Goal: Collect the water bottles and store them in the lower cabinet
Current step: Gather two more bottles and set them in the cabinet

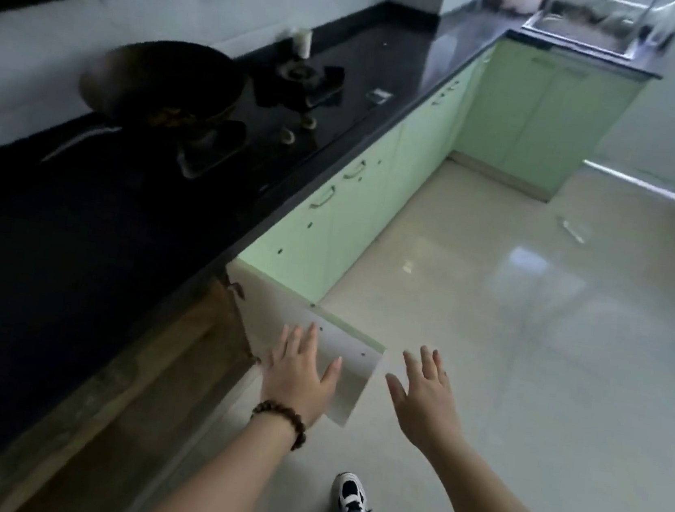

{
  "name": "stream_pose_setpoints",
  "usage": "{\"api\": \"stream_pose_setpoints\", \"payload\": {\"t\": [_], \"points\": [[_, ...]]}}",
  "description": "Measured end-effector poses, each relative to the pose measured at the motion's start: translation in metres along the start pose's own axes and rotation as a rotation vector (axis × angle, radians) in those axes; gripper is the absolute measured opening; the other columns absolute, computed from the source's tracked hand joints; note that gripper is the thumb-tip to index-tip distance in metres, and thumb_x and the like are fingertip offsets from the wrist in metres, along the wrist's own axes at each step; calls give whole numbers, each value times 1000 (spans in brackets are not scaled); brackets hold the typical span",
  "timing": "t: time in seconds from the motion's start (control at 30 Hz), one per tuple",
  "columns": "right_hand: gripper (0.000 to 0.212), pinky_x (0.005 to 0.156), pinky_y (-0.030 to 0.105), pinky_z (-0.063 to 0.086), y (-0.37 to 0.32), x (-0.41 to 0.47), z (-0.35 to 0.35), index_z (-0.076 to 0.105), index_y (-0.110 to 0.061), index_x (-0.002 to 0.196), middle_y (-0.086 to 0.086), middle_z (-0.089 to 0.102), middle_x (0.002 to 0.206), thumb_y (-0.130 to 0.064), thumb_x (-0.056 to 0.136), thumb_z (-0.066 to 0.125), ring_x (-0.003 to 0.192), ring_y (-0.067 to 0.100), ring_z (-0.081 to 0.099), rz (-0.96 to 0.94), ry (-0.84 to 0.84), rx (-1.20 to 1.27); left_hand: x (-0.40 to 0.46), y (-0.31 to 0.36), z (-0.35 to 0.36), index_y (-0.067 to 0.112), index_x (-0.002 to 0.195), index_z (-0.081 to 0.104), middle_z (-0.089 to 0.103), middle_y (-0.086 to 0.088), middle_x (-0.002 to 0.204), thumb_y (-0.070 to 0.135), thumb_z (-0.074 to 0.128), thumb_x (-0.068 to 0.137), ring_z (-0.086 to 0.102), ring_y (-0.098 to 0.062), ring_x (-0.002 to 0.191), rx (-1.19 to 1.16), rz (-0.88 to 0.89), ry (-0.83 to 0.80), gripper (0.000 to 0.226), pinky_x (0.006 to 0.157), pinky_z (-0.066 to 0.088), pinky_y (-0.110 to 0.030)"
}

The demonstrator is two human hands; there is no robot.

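Water bottles could not be made out anywhere in the view; the lower cabinet door (pixel 339 362) stood swung open beneath the near stretch of the black countertop (pixel 394 54), its pale inner face turned up toward the camera. What lay inside the cabinet was too dark to tell.

The left hand (pixel 298 372), with a beaded bracelet (pixel 282 417) on its wrist, was held flat with fingers straight and slightly spread, over the inner face of the door near its hinge side; whether the palm actually touched the panel could not be told. The right hand (pixel 423 387) hung in the air just beyond the door's free edge, fingers straight and fanned apart, holding nothing.

Farther along the countertop a dark wok (pixel 166 79) sat on the gas hob (pixel 302 77), and a small white cup (pixel 302 43) stood near the counter's back edge by the wall. The row of green cabinet fronts (pixel 378 184) ran below the counter's front edge to the far corner, where a sink (pixel 584 31) was set into the counter's far end. A black-and-white shoe (pixel 351 493) rested on the glossy tiled floor (pixel 531 322) below the forearms.
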State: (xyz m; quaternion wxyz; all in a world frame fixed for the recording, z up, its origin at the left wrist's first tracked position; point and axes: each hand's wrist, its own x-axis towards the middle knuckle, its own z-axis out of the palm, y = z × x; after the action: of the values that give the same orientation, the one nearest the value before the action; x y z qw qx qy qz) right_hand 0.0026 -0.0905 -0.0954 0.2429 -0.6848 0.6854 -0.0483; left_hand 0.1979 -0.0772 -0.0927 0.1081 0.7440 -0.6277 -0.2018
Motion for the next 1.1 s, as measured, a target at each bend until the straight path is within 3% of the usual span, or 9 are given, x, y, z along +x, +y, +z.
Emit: {"api": "stream_pose_setpoints", "payload": {"t": [0.4, 0.9, 1.1], "points": [[59, 118, 35, 2, 136, -23, -70, 22, -17, 150, 10, 3, 160, -45, 99, 34, 147, 22, -8, 405, 219, 173, 60, 168, 45, 19, 151, 19, 21, -5, 158, 54, 36, 94, 9, -21, 146, 40, 352, -96, 69, 116, 11, -41], [60, 118, 34, 0, 331, 166, -221, 22, -15, 150, 11, 2, 160, -43, 99, 36, 147, 22, -7, 439, 269, 215, 244, 421, 126, 20, 152, 15, 17, -3, 159, 56, 32, 94, 5, -19, 146, 96, 424, -141, 70, 117, 9, -42], [60, 118, 33, 0, 380, 239, -265, 22, -15, 150, 12, 3, 160, -44, 99, 36, 147, 23, -7, 433, 262, 218, 316, 489, 141, 21, 152, 15, 17, -3, 159, 56, 33, 93, 5, -19, 146, 106, 422, -134, 70, 117, 6, -42]]}}
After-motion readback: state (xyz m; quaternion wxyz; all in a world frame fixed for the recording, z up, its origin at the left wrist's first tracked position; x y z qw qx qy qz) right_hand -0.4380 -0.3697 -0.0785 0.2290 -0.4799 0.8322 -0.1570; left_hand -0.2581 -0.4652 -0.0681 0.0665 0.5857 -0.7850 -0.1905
